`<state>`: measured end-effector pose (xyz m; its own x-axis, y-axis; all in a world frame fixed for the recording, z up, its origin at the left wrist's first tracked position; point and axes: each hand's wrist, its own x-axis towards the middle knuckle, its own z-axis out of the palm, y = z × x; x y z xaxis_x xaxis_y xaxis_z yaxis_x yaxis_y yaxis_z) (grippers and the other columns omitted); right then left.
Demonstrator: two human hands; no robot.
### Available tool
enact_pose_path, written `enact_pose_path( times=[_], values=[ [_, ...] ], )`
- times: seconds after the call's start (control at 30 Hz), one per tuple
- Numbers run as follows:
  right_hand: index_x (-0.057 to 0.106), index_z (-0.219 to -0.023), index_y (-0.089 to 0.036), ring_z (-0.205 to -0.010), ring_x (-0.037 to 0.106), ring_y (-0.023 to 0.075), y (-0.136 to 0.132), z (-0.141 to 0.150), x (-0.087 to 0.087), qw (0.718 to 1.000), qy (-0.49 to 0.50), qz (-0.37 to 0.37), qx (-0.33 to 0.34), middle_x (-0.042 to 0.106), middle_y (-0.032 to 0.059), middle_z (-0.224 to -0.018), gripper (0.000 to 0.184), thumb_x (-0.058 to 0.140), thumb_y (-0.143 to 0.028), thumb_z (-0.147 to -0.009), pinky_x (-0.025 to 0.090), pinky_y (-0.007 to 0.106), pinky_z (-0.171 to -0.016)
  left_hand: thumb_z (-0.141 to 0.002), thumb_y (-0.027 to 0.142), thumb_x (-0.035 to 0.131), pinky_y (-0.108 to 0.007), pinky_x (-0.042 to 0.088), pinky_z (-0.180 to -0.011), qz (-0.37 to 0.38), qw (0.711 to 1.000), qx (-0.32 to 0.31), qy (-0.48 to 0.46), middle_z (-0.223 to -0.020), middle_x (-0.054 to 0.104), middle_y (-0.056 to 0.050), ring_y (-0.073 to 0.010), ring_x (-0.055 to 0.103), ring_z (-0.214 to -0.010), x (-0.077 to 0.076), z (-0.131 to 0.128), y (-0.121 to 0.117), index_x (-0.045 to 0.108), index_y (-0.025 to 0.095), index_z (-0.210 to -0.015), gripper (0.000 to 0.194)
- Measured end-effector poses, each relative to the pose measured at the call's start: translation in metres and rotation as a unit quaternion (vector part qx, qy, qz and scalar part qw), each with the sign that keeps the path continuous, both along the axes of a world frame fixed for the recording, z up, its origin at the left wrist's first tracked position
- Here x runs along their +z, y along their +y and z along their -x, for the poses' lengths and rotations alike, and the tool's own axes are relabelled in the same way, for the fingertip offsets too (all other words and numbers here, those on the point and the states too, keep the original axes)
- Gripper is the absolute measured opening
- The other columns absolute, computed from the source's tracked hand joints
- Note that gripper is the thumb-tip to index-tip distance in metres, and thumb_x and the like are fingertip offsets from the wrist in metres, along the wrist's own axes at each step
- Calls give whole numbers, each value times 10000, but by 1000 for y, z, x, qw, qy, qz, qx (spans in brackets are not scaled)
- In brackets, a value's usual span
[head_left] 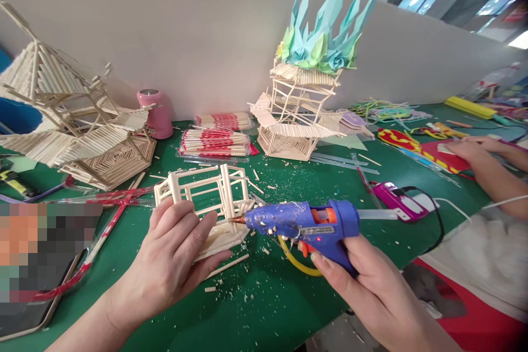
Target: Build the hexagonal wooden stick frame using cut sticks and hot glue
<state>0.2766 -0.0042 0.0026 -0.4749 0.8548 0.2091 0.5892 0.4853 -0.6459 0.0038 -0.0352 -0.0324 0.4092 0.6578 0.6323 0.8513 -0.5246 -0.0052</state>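
On the green tabletop, in the head view, a small open frame of pale round wooden sticks sat front and centre, tilted in the grasp of the left hand. Its fingers were curled over the near left side, thumb underneath. The right hand was wrapped round the handle of a blue plastic glue gun with an orange trigger; couldn't tell if the trigger was pressed. The copper-coloured nozzle pointed at the frame's lower edge by an upright; contact unclear. A clear glue stick stuck out the back. Progress: uprights, rails and a slatted strip low down were on; the upper sides were open and no roof showed. By contrast, the big stick pavilion at left and the tiered stick tower with blue-green folded paper on top had slatted roofs. Red-and-white wrapped stick bundles lay behind, loose stick bits and scraps around. Another person's arm was at far right, apart.
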Motion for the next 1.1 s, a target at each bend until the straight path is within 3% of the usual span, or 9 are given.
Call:
enact_pose_path(
  times=[0.2,0.4,0.53,0.77,1.0,1.1],
  values=[
    [569,-866,-246,-583,598,147,-2,-5,-2,1000,-17,-11,-10,634,-5,-697,106,483,-308,-869,521,233,-504,-788,279,626,-458,433,-822,-1,1000,6,0,-762,592,-85,-265,512,-870,1,0,0,527,85,-1068,355],
    [564,-937,-226,-569,591,145,-2,0,2,999,17,48,-10,605,4,-670,157,451,-322,-886,532,246,-530,-802,283,610,-439,433,-802,-1,1000,5,4,-765,590,-91,-255,503,-849,3,0,-1,520,78,-1072,351],
    [566,-933,-222,-691,632,184,0,2,2,998,18,67,-7,606,21,-689,169,441,-328,-893,552,269,-575,-798,275,618,-443,429,-800,1,1000,2,4,-782,584,-96,-259,490,-860,1,1,-1,507,68,-1096,380],
    [558,-977,-219,-741,638,177,1,1,1,1000,-11,16,4,658,37,-849,160,448,-298,-892,561,263,-594,-801,274,615,-456,423,-815,3,1000,0,-2,-781,573,-90,-258,484,-865,1,-1,0,514,71,-1075,356],
    [552,-923,-249,-649,623,145,-2,-5,-3,999,-25,-27,5,652,-1,-766,102,468,-294,-887,551,231,-558,-785,278,636,-464,427,-810,-1,1000,0,0,-784,585,-97,-269,486,-879,1,-1,-1,519,66,-1068,373],
    [534,-974,-249,-699,635,156,-1,-4,-2,999,-34,-28,7,659,8,-813,122,462,-299,-890,561,243,-598,-796,279,623,-462,427,-801,3,1000,1,-3,-771,581,-93,-264,484,-868,1,-1,-1,520,65,-1067,361]
  ],
)
